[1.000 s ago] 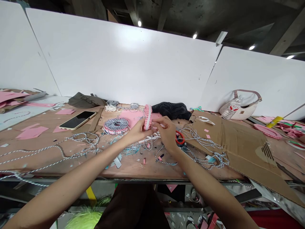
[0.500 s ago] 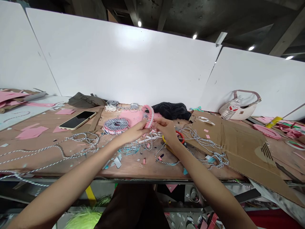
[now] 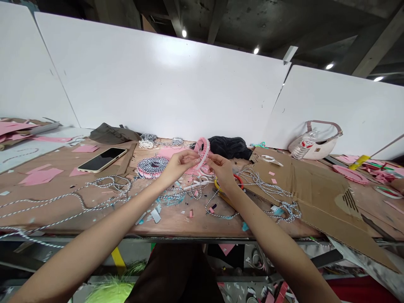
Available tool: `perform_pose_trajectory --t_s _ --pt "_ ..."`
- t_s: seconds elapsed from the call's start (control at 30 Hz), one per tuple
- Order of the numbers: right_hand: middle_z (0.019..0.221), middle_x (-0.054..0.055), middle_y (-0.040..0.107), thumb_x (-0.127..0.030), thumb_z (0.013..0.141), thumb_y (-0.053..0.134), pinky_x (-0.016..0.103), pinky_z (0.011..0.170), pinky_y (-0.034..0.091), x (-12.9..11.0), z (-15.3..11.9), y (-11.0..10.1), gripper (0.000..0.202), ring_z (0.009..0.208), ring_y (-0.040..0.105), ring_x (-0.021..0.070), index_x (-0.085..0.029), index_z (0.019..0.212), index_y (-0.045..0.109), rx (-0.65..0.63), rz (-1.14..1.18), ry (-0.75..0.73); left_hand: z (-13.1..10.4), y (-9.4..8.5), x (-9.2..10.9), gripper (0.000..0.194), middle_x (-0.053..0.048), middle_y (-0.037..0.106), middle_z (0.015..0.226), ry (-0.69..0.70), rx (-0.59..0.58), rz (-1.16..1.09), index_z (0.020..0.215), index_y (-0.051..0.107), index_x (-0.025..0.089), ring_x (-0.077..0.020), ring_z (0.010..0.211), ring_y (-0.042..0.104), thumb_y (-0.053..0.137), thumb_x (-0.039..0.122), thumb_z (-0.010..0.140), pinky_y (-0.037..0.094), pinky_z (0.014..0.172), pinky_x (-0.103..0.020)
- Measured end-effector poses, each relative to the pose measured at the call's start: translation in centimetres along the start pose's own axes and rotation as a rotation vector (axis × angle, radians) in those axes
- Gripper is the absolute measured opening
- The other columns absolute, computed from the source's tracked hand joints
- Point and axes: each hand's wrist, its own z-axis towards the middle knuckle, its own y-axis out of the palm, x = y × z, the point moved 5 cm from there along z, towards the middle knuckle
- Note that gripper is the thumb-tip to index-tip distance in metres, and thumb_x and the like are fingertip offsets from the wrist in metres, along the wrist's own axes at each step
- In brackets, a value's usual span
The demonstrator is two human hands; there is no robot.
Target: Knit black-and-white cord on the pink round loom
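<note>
Pink pleated ring with a pale band along its edge, raised above the tabletop and tilted, between a person's two bare hands. The left hand holds its lower left side in a narrow pinch of thumb and fingers. The right hand has its fingertips drawn close together at the ring's lower right; whether they grip the ring itself or something small beside it cannot be told.

Only fingertips support the ring, so a slackened left hand could let it turn or drop. Pressing too hard might flatten the pleats, which look soft, and an uneven pull between the hands could bend the circle out of round or lift the band, if that is only glued.

Just below the right hand, a red loop and a yellow loop, perhaps scissor handles, lie partly hidden by it; a lowered wrist could knock them. Loose striped cord tangles to the right of that hand and could snag on a finger. Near the left hand, on its left, sits a coiled cord disc, which a sideways swing might nudge. Beyond the right hand lies black cloth.
</note>
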Motion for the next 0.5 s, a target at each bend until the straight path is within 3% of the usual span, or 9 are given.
perform_pose_trajectory --t_s 0.3,0.5 --pt "0.067 0.0 0.062 -0.044 0.06 0.086 0.025 0.048 0.046 1.3 -0.4 0.4 0.034 0.054 0.05 0.0113 -0.019 0.079 0.073 0.035 0.026 0.03 -0.3 -0.3 -0.8 0.015 -0.001 0.068 0.068 0.011 0.127 0.033 0.072 0.068 0.017 -0.0146 0.062 0.06 0.075 0.029 0.074 0.047 0.061 -0.028" --pt "0.09 0.003 0.069 -0.051 0.063 0.084 0.031 0.078 0.055 2.0 -0.2 0.9 0.042 0.084 0.064 0.018 -0.02 0.088 0.07 -0.032 0.115 0.057 -0.4 -0.5 -0.7 0.016 -0.001 0.065 0.071 0.017 0.184 0.003 0.078 0.062 0.017 -0.0155 0.068 0.061 0.073 0.03 0.076 0.049 0.064 -0.028"
